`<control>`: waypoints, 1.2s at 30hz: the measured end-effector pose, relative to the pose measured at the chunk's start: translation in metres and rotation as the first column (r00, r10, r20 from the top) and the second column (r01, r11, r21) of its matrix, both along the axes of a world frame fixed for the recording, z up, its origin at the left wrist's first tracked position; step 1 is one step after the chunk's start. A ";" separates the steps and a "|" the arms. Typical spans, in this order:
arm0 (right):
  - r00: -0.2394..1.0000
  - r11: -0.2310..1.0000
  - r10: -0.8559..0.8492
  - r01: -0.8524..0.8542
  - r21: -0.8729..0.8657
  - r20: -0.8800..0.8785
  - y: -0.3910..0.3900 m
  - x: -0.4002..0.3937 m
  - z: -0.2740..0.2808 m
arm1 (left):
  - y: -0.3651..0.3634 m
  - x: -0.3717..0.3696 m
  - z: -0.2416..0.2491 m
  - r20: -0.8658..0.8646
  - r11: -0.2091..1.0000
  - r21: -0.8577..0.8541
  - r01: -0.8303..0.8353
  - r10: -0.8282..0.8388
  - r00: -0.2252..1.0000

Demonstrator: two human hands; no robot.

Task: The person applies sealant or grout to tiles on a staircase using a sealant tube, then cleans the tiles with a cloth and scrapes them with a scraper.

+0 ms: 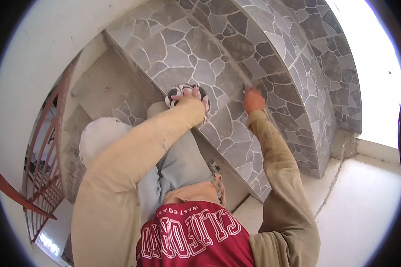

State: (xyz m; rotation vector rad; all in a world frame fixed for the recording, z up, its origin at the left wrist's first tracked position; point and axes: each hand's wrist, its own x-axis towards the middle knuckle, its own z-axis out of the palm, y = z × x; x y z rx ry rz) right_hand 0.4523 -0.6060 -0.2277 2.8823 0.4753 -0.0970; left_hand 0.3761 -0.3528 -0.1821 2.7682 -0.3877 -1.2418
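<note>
My left hand (189, 95) lies over a bunched black-and-white patterned cloth (173, 94), its fingers bent across the top. The cloth rests on a stone-patterned stair tread (200, 49), close to its edge. To the right, my right hand (254, 100) is closed, near the corner where the tread meets the riser (283, 95). A small grey tip shows at its fingers, too small and blurred to name. Light grout lines run between the grey tile pieces.
More tiled steps (298, 49) rise at the upper right. A reddish metal railing (44, 164) stands at the left, beyond a lower tiled step (107, 84). A pale wall (53, 40) curves along the upper left. Whitish floor (361, 191) lies at the right.
</note>
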 end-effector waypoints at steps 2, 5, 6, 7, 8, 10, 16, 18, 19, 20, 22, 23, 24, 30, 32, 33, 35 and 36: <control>0.992 0.995 -0.074 0.066 0.071 0.104 -0.003 0.007 0.000 | -0.008 0.004 -0.001 0.024 0.999 0.027 0.032 -0.033 0.999; 0.999 0.999 -0.036 0.036 -0.009 0.009 0.004 -0.006 0.005 | -0.019 0.016 -0.003 -0.050 1.000 0.017 -0.021 0.022 0.999; 0.999 0.999 -0.037 0.037 -0.010 0.003 0.006 -0.005 0.007 | -0.018 0.016 -0.003 -0.058 1.000 0.013 -0.025 0.026 0.998; 0.998 0.998 -0.057 0.057 0.004 0.020 0.005 -0.003 0.010 | -0.017 0.015 -0.004 -0.065 1.000 0.007 -0.024 0.025 0.998; 0.996 0.997 -0.082 0.081 0.015 0.037 0.001 -0.003 0.012 | -0.017 0.012 -0.005 -0.038 1.000 0.000 -0.022 0.022 0.999; 0.993 0.993 -0.113 0.113 -0.022 0.018 0.001 0.002 0.011 | -0.015 0.012 -0.004 -0.011 1.000 -0.022 -0.022 0.021 1.000; 0.993 0.994 -0.113 0.113 0.007 0.019 0.008 0.006 0.002 | -0.008 0.007 -0.004 0.028 0.998 -0.060 -0.008 0.009 1.000; 0.991 0.992 -0.126 0.125 0.027 0.041 0.002 0.004 0.000 | -0.010 0.006 -0.003 0.027 0.998 -0.066 -0.017 0.019 0.999; 0.993 0.994 -0.108 0.108 0.014 0.053 0.000 -0.003 -0.007 | -0.008 0.008 -0.002 0.027 0.997 -0.066 -0.035 0.037 0.999; 0.994 0.997 -0.083 0.083 0.003 0.069 0.000 0.000 -0.013 | -0.006 0.012 -0.001 0.034 0.997 -0.062 -0.042 0.044 0.998; 0.993 0.996 -0.093 0.093 0.014 0.067 0.002 0.014 -0.011 | -0.005 0.010 -0.001 0.015 0.997 -0.068 -0.026 0.027 1.000; 0.989 0.991 -0.132 0.131 0.021 0.062 -0.004 0.012 -0.011 | -0.007 0.006 -0.003 0.004 0.997 -0.071 -0.022 0.022 1.000; 0.989 0.990 -0.138 0.138 0.017 0.058 -0.003 0.008 -0.007 | -0.007 0.004 -0.003 0.031 0.999 -0.046 0.010 -0.009 0.999; 0.993 0.992 -0.120 0.119 0.031 0.013 0.005 -0.002 0.000 | -0.007 0.007 -0.005 0.009 0.995 -0.092 -0.030 0.031 0.999; 0.988 0.987 -0.151 0.150 0.055 0.020 0.004 0.011 0.004 | -0.006 0.007 0.001 0.027 0.999 -0.041 0.012 -0.011 1.000; 0.988 0.987 -0.154 0.153 0.057 0.021 0.002 0.007 0.002 | -0.007 0.007 -0.001 0.029 0.999 -0.039 0.014 -0.013 1.000; 0.992 0.990 -0.126 0.125 0.059 0.013 0.005 0.001 -0.005 | -0.005 0.010 -0.006 0.002 0.995 -0.091 -0.041 0.041 0.999; 0.994 0.992 -0.113 0.112 0.058 0.008 0.008 0.009 -0.004 | -0.002 0.010 -0.006 -0.002 0.994 -0.092 -0.055 0.055 0.999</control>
